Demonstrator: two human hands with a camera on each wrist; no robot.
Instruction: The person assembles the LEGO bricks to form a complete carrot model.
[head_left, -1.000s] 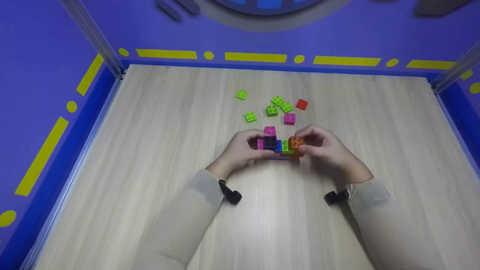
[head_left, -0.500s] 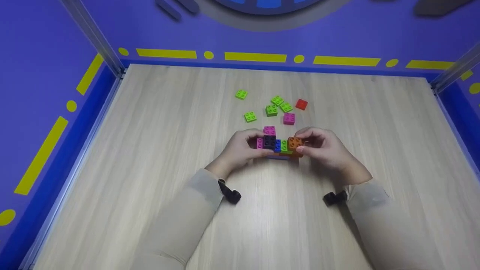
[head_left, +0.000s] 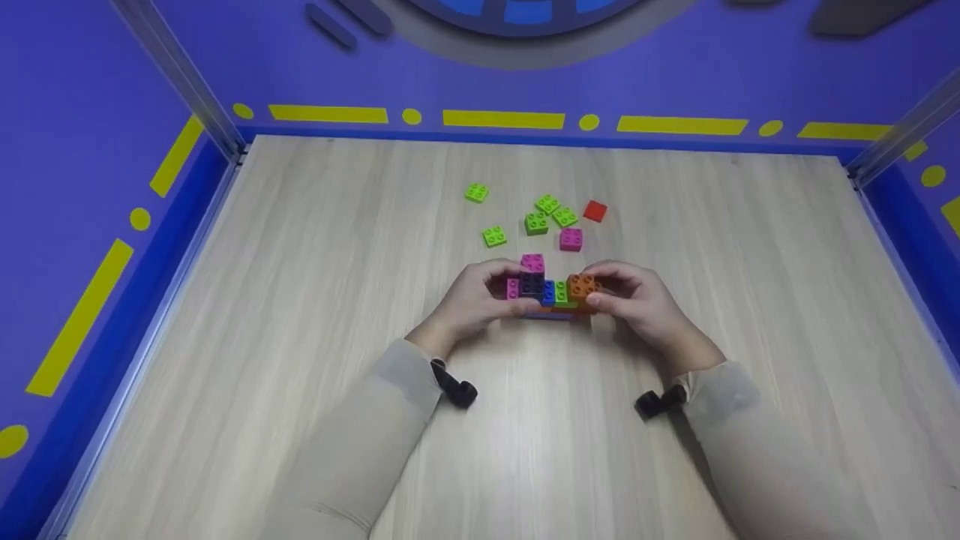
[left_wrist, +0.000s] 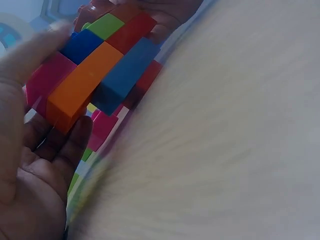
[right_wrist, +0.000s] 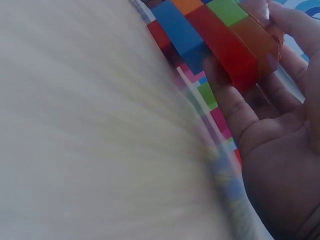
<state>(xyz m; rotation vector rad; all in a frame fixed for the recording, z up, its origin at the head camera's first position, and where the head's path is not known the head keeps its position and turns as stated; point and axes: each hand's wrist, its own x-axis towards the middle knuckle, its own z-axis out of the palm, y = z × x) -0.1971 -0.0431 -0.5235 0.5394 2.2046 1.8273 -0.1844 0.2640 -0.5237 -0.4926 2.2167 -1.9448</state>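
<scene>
Both hands hold a built block of toy building bricks between them, close over the table. On its top in the head view are a black brick [head_left: 532, 283], a blue brick [head_left: 549, 291], a lime brick [head_left: 561, 291] and a brown-orange brick [head_left: 581, 285]. A pink brick [head_left: 532, 262] shows right behind the black one. My left hand [head_left: 469, 300] grips the left end, thumb in front and fingers behind. The right hand [head_left: 649, 311] pinches the right end at the brown-orange brick. Lower rows include an orange brick [left_wrist: 82, 82], a long blue brick [left_wrist: 125, 75] and a red brick [right_wrist: 222, 45].
Beyond the hands lie loose pieces: several lime ones, such as a thin lime brick [head_left: 494, 237], a thicker green brick [head_left: 536, 223], a pink brick [head_left: 571, 239] and a flat red piece [head_left: 595, 211]. Blue-purple panels [head_left: 510, 90] wall the wooden table [head_left: 337, 225] at back and sides.
The head view has shifted slightly, moving the whole scene a little left and down in it. Both hands keep their hold on the brick build, and the loose bricks stay put.
</scene>
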